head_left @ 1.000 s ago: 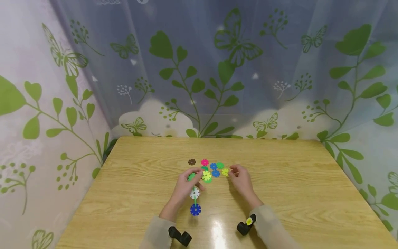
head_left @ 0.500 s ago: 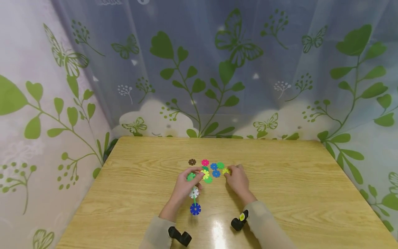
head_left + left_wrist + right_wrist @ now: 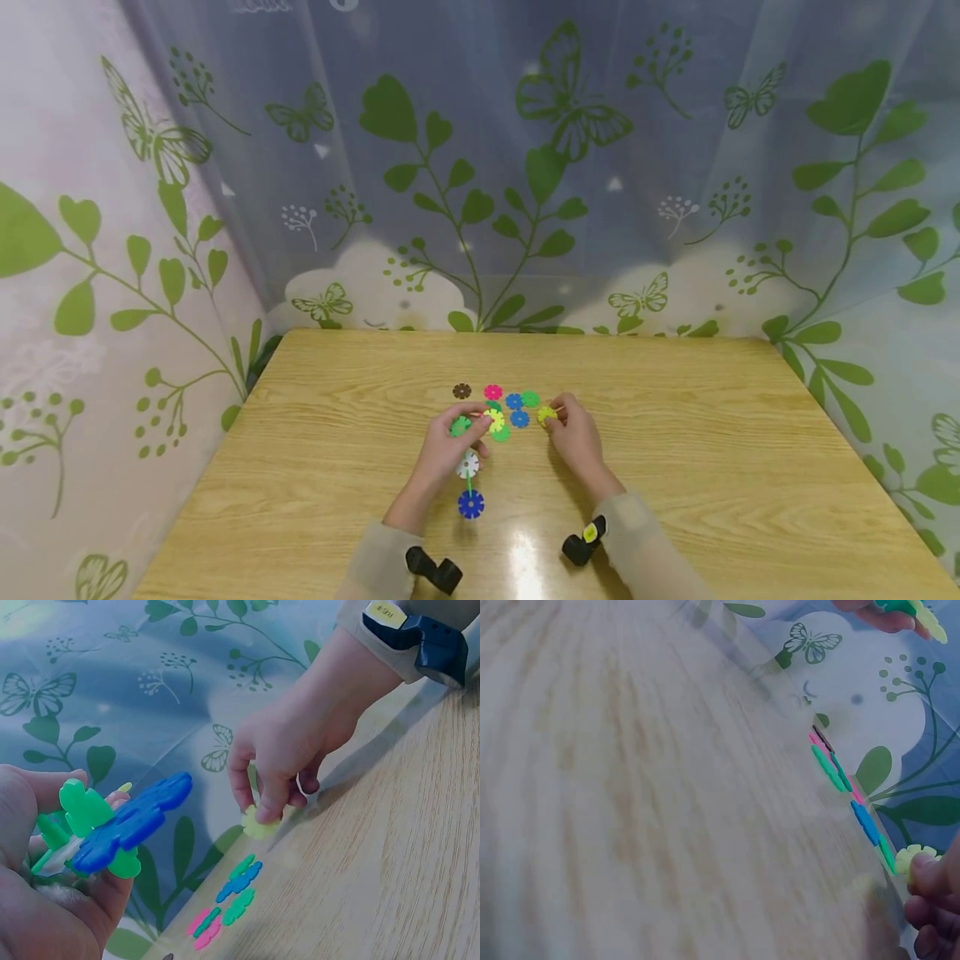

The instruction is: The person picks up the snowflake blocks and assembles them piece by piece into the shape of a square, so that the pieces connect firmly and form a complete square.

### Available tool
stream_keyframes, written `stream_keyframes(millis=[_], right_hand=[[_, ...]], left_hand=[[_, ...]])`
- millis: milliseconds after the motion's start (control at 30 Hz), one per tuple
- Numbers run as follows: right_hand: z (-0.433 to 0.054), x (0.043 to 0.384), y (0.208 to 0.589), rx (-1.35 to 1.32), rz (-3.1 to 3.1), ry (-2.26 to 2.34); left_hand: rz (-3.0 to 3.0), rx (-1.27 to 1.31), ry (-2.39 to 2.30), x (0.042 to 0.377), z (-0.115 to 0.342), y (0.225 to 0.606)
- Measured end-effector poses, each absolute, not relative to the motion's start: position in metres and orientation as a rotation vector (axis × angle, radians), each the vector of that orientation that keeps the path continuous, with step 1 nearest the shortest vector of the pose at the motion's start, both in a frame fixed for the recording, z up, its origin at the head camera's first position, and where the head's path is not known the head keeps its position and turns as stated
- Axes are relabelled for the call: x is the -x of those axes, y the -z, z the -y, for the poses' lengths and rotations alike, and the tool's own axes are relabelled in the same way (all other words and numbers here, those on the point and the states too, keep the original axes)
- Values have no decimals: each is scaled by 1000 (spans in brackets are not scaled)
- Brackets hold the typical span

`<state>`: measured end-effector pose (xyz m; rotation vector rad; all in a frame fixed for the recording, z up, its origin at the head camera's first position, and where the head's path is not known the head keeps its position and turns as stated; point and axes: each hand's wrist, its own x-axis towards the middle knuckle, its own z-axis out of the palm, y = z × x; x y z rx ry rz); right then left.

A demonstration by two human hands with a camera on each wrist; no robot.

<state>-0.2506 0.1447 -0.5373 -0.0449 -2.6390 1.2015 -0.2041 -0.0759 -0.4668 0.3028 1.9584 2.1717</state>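
My left hand [image 3: 444, 446] grips a chain of linked snowflake discs, notched plastic rounds. A dark blue disc [image 3: 471, 504] hangs at its near end, with a white disc [image 3: 468, 465] above it. A green disc [image 3: 461, 427] and a yellow disc [image 3: 493, 420] show at the fingers. In the left wrist view the blue disc [image 3: 135, 823] stands in front of green ones, partly hiding the palm. My right hand [image 3: 576, 437] pinches a loose yellow disc [image 3: 547, 416] between thumb and fingertips, tilted up at the right end of the scattered discs; it shows also in the right wrist view [image 3: 917, 859].
Loose discs lie on the wooden table [image 3: 360, 375] beyond and between the hands: a brown disc [image 3: 462, 391], a pink disc [image 3: 492, 392], a blue disc [image 3: 519, 418], and several more in blue and green. A patterned curtain [image 3: 480, 167] hangs behind the table's far edge.
My right hand has moved slightly left to the yellow disc, taken hold of it and tilted it up. My left hand stays nearly in place with the chain.
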Motion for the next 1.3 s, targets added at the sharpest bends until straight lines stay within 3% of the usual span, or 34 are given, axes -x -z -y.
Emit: stream_keyframes(millis=[900,1300], right_hand=[[-130,220,517,-110,2351,-1735],[-110,197,466,-278,2227,-1749]], left_hand=[[-1896,-273,-2181,203,75,468],[-1908,-277,-2180,212,72,476]])
